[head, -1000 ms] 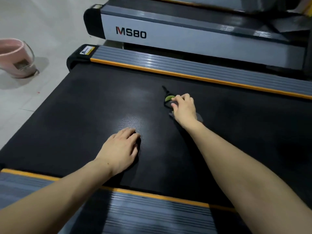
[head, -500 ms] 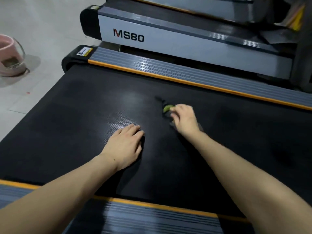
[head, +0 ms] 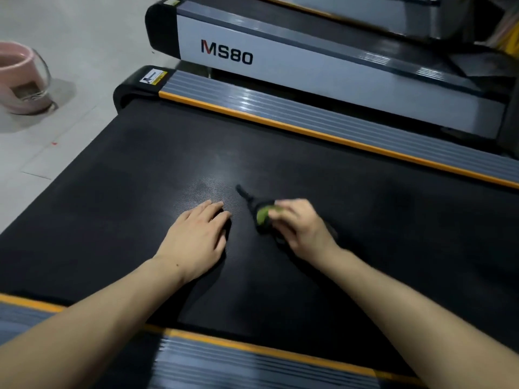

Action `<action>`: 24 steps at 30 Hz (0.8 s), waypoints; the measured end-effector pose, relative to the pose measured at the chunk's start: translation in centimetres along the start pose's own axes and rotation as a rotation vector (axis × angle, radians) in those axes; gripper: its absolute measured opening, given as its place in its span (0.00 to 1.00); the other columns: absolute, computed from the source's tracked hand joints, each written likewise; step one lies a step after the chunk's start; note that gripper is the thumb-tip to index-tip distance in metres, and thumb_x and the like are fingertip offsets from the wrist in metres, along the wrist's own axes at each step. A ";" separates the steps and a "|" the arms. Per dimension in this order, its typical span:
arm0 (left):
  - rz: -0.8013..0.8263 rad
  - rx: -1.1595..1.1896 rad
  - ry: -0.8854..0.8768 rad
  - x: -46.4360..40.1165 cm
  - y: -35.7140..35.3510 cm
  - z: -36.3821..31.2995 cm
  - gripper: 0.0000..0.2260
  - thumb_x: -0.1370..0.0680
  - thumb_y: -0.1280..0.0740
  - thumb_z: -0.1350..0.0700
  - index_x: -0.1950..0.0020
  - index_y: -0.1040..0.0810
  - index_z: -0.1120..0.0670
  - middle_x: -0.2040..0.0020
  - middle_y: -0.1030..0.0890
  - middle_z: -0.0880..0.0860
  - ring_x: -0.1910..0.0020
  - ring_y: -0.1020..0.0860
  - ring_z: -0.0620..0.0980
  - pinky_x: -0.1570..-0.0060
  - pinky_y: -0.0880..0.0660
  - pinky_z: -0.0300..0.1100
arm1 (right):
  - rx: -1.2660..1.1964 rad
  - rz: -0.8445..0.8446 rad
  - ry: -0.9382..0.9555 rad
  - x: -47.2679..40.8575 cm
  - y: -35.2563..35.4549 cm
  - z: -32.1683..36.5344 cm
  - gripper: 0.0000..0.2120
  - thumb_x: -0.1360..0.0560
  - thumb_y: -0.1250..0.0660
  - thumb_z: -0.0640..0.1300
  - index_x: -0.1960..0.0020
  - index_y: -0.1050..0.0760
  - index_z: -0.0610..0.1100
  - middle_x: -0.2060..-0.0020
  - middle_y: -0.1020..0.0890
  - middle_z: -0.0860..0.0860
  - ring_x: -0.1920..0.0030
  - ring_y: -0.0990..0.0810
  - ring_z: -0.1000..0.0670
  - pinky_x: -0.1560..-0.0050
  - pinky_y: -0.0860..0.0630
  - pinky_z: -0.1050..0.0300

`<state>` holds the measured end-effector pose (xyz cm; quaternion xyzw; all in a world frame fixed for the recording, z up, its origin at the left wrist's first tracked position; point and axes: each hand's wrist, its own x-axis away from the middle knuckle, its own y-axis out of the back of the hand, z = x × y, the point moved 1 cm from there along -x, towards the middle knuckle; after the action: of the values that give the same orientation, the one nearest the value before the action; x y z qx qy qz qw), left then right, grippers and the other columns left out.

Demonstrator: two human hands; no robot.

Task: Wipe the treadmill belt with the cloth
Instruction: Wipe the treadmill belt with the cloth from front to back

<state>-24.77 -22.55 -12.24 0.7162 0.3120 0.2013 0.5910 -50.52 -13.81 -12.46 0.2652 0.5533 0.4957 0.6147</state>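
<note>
**Wipe stroke pulled back toward me**

My left hand point(head: 196, 240) stays flat on the belt point(head: 112, 192). Just right of it, my right hand point(head: 300, 223) grips the bunched cloth point(head: 262, 216), dragged nearer since a second ago, so wiping's mid-stroke. Farther belt looks undone.

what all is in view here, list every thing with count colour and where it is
treadmill belt: 1, black, fills the middle of the view
side rails: 2, grey ribbed with orange edge, one along the far side of the belt, one along the near side
warning sticker: 1, yellow and white, on the far rail's end cap
second treadmill: 1, grey and black, marked MS80, beyond the far rail
bucket: 1, pink, on the floor at far left
floor: 1, pale grey, upper left
cloth: 1, dark with a green patch, on the belt
left hand: 1, flat on the belt
right hand: 1, holds the cloth, blurred
</note>
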 end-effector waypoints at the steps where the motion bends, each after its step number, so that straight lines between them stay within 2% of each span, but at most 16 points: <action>1: 0.002 0.003 0.002 0.3 -0.1 0.1 0.17 0.19 0.38 0.51 0.31 0.25 0.50 0.27 0.27 0.51 0.25 0.32 0.55 0.29 0.34 0.51 | 0.037 -0.049 -0.068 -2.3 -0.7 -1.3 0.09 0.23 0.30 0.42 0.44 0.18 0.41 0.45 0.19 0.43 0.46 0.22 0.41 0.39 0.26 0.51; 3: -0.002 0.012 0.023 0.9 -0.1 0.3 0.17 0.19 0.40 0.50 0.31 0.26 0.50 0.27 0.27 0.51 0.24 0.34 0.54 0.28 0.35 0.50 | 0.077 -0.110 -0.309 -6.2 -1.3 -3.1 0.09 0.23 0.31 0.44 0.44 0.19 0.43 0.47 0.19 0.45 0.47 0.23 0.41 0.41 0.26 0.46; 5: -0.021 0.001 0.044 1.3 0.1 0.5 0.18 0.19 0.40 0.50 0.30 0.26 0.50 0.26 0.28 0.51 0.23 0.35 0.54 0.27 0.36 0.51 | 0.093 -0.094 -0.430 -7.7 -1.6 -3.3 0.09 0.22 0.32 0.46 0.44 0.19 0.44 0.48 0.20 0.47 0.48 0.25 0.42 0.42 0.26 0.46; 7: -0.027 -0.015 0.046 1.3 0.4 0.9 0.19 0.20 0.41 0.49 0.30 0.26 0.50 0.26 0.28 0.52 0.23 0.35 0.55 0.26 0.36 0.52 | 0.089 -0.086 -0.362 -6.6 -1.5 -1.4 0.08 0.23 0.31 0.46 0.45 0.19 0.45 0.49 0.20 0.47 0.49 0.24 0.42 0.44 0.27 0.51; 9: -0.026 -0.030 0.041 1.1 0.5 1.4 0.19 0.20 0.42 0.50 0.31 0.26 0.50 0.26 0.28 0.52 0.23 0.34 0.55 0.27 0.35 0.52 | 0.025 -0.074 -0.209 -3.1 -1.2 2.2 0.09 0.24 0.30 0.44 0.45 0.19 0.44 0.48 0.20 0.46 0.51 0.23 0.43 0.45 0.27 0.53; 11: -0.018 -0.021 0.053 1.1 0.6 1.8 0.18 0.20 0.40 0.50 0.31 0.26 0.50 0.25 0.28 0.52 0.23 0.35 0.55 0.26 0.36 0.52 | -0.055 -0.006 -0.096 0.6 -1.2 5.8 0.09 0.23 0.29 0.45 0.44 0.18 0.43 0.45 0.20 0.45 0.47 0.24 0.46 0.42 0.27 0.56; 15: -0.024 -0.029 0.052 1.3 0.3 1.6 0.18 0.22 0.37 0.51 0.32 0.24 0.52 0.27 0.26 0.53 0.25 0.32 0.57 0.28 0.34 0.53 | -0.042 -0.010 0.013 -0.6 -1.8 4.5 0.08 0.22 0.29 0.43 0.45 0.18 0.42 0.44 0.19 0.45 0.45 0.23 0.45 0.40 0.27 0.55; 17: -0.021 -0.032 0.036 1.4 0.3 1.7 0.18 0.22 0.36 0.51 0.33 0.24 0.51 0.28 0.25 0.54 0.26 0.30 0.57 0.29 0.33 0.53 | 0.029 -0.053 -0.028 -5.0 -2.8 1.5 0.08 0.23 0.30 0.43 0.46 0.17 0.41 0.47 0.18 0.44 0.47 0.22 0.42 0.40 0.28 0.53; 19: -0.030 -0.031 0.037 1.6 0.5 2.0 0.18 0.22 0.36 0.51 0.33 0.24 0.51 0.28 0.25 0.53 0.26 0.30 0.56 0.30 0.32 0.52 | 0.084 -0.117 -0.227 -9.5 -3.3 -0.7 0.08 0.23 0.31 0.43 0.47 0.18 0.42 0.49 0.18 0.45 0.47 0.22 0.40 0.40 0.28 0.50; 21: -0.046 -0.037 0.060 1.6 0.9 2.4 0.17 0.21 0.37 0.50 0.33 0.24 0.51 0.28 0.25 0.52 0.26 0.31 0.56 0.30 0.33 0.52 | 0.082 -0.096 -0.376 -11.4 -3.8 -0.9 0.09 0.22 0.32 0.44 0.45 0.19 0.43 0.48 0.19 0.46 0.46 0.24 0.41 0.41 0.26 0.46; 24: -0.061 -0.022 0.084 1.2 1.1 3.3 0.17 0.21 0.38 0.51 0.33 0.24 0.51 0.28 0.26 0.52 0.26 0.31 0.55 0.30 0.33 0.51 | 0.046 -0.104 -0.298 -9.1 -3.5 2.0 0.08 0.23 0.30 0.44 0.46 0.18 0.44 0.48 0.19 0.47 0.49 0.23 0.43 0.45 0.26 0.50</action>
<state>-21.54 -24.24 -11.97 0.6909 0.3559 0.2163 0.5909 -46.55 -22.84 -11.28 0.3207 0.4801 0.4057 0.7086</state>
